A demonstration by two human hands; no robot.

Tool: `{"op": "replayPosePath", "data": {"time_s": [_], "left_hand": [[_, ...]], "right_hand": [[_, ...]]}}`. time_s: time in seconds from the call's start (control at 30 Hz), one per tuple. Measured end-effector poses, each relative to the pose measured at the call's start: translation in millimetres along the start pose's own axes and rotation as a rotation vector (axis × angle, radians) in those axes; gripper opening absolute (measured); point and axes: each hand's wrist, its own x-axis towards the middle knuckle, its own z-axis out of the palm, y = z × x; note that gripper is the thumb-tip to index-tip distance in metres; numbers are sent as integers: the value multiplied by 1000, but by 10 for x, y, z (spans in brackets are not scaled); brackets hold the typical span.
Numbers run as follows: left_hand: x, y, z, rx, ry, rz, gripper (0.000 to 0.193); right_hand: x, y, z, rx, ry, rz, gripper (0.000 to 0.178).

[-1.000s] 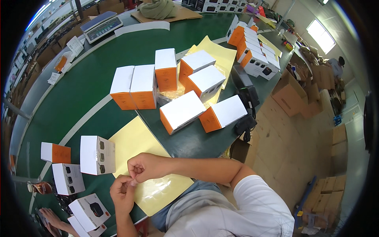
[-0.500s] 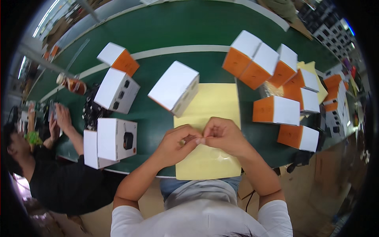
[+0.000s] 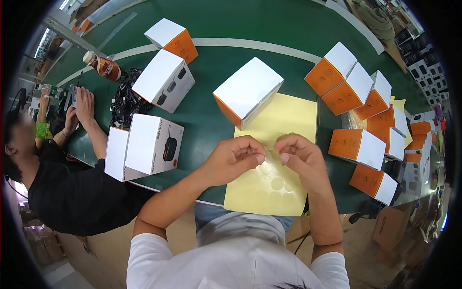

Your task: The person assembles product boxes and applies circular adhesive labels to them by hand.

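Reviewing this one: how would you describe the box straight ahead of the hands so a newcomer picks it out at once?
On the green table, find the yellow sheet below the left hand and right hand. At that sheet's far left corner is a white box showing an orange side. Unlike the boxes grouped to its left and right, it stands alone.

The left hand (image 3: pixel 233 161) and right hand (image 3: pixel 306 160) are held just apart over a yellow sheet (image 3: pixel 261 186); a box (image 3: pixel 248 90) is set at its far-left corner, cables (image 3: pixel 128 98) heaped farther left.
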Motion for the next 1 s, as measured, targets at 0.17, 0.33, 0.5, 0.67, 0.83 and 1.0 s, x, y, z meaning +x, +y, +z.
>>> {"op": "replayPosePath", "data": {"time_s": [0.17,0.33,0.5,0.67,0.83,1.0], "left_hand": [[10,-9,28,19,-30,-6,10],[-14,100,46,582,164,277,12],[39,1,10,1041,321,970,25],[14,9,-4,1142,270,1093,29],[-13,6,42,1183,247,1116,32],[-8,-45,60,1219,301,1148,33]], "right_hand": [[-3,104,-30,-17,-99,60,11],[5,107,-16,-52,130,-74,3],[-5,46,-42,13,2,63,12],[5,59,-50,148,-144,127,18],[-14,128,-42,144,-133,89,15],[-25,158,-17,147,-115,82,10]]}}
